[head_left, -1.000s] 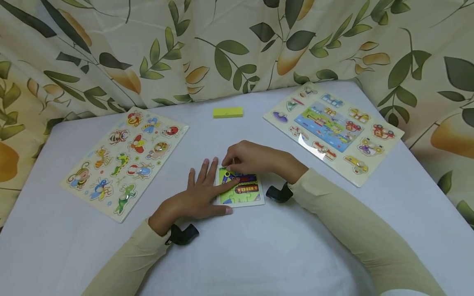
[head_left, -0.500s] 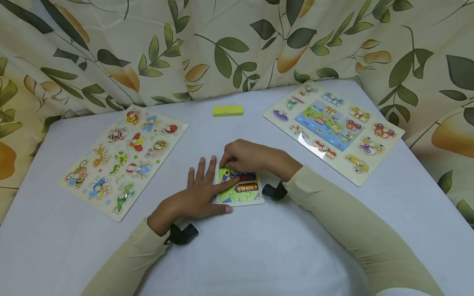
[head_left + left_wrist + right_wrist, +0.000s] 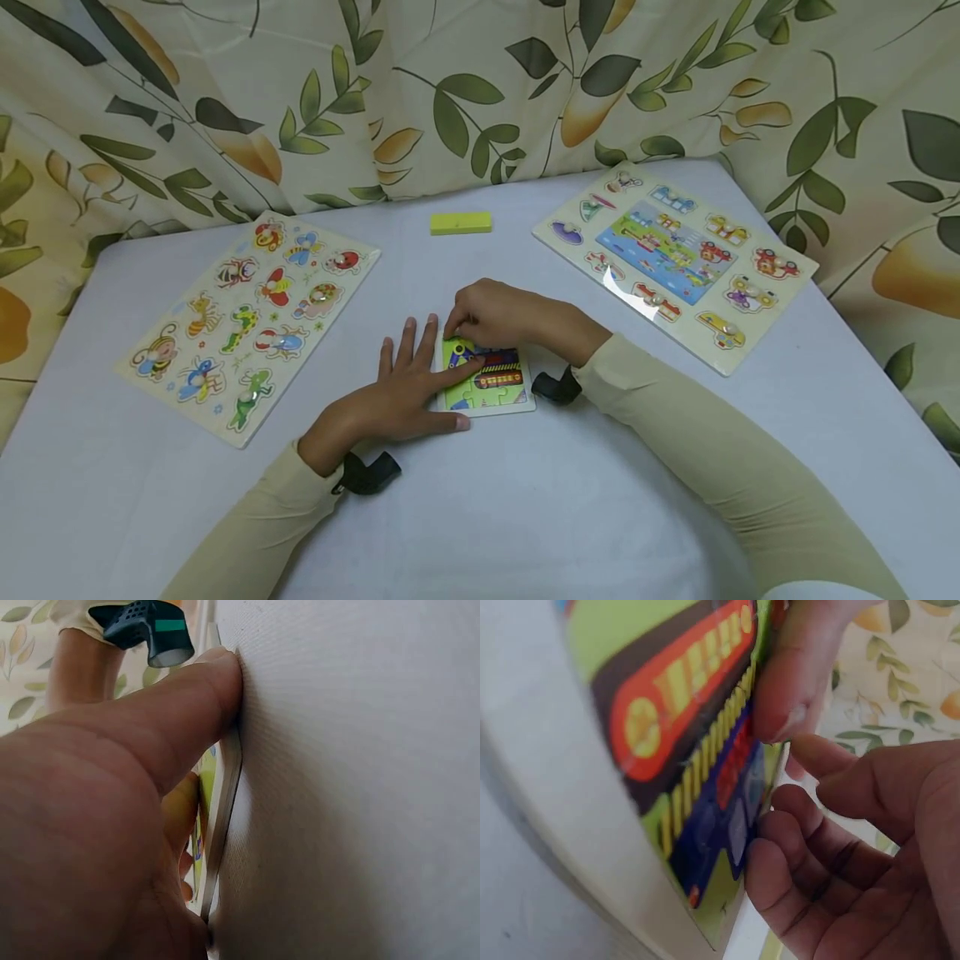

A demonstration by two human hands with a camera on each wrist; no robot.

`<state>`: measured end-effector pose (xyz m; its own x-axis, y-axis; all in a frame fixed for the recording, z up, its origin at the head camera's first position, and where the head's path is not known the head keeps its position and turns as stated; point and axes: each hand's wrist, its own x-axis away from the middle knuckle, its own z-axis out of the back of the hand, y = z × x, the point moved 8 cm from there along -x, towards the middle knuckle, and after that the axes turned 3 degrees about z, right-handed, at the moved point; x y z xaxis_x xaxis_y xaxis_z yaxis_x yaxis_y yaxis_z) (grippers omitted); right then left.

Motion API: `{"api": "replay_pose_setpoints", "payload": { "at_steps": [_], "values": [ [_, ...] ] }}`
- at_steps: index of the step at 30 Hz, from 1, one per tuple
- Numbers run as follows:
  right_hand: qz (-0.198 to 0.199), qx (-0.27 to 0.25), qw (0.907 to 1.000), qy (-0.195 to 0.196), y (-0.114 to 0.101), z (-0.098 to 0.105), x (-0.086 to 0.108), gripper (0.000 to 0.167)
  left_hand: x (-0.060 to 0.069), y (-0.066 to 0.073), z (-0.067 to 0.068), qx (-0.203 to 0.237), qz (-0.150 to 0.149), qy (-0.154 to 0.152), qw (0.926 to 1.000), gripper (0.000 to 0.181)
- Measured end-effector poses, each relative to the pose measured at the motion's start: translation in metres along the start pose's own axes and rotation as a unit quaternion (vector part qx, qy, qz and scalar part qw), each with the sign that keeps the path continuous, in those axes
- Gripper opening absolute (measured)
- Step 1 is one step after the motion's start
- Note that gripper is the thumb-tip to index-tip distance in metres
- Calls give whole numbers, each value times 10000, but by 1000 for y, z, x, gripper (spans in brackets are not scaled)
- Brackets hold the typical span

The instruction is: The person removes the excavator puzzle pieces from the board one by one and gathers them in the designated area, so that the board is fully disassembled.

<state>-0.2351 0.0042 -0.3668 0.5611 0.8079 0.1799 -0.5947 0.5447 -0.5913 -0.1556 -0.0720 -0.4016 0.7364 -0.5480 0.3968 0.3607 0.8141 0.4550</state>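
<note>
A small jigsaw puzzle [image 3: 489, 385] in a white frame lies on the table, with a vehicle picture in yellow-green, blue and orange. My left hand [image 3: 397, 408] is spread at its left side. The index finger reaches across the picture, and the thumb rests by the frame's near edge, close to the cloth in the left wrist view. My right hand [image 3: 498, 312] is curled over the far left corner. There its thumb and index finger pinch a green-edged puzzle piece [image 3: 771, 774], mostly covered by fingers. The right wrist view shows the other fingers bent against the puzzle's edge.
At the left lies an insect peg board [image 3: 251, 333]. A vehicle peg board [image 3: 675, 267] lies at the far right. A yellow-green block [image 3: 461, 223] sits beyond the hands, near the leaf-patterned curtain [image 3: 465, 92]. White cloth [image 3: 525, 508] covers the table.
My right hand has shifted slightly left along the puzzle's far edge, then stays there with its fingertips at the corner. The left hand holds its spread position.
</note>
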Motion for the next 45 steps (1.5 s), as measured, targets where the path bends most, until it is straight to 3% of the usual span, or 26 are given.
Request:
{"api": "replay_pose_setpoints", "payload": {
  "at_steps": [13,25,30,39,45],
  "values": [
    [124,232,9996,47,1,-1,0,25,-4,2,-4,32,-88,6,10000,74],
    [319,776,9960,-309,-5,-4,-4,31,-7,1,-5,-88,-48,-91,9999,74],
    [104,898,9949,-443,-7,-5,-6,31,-3,-4,-2,-178,72,-93,9998,74],
    [-149,1232,9910,-495,-12,-9,-9,27,-1,-3,-3,-111,2,-181,9998,75],
    [-468,1421,9857,-781,-7,-18,-7,32,0,-2,-5,-144,5,-227,9996,75]
  ]
}}
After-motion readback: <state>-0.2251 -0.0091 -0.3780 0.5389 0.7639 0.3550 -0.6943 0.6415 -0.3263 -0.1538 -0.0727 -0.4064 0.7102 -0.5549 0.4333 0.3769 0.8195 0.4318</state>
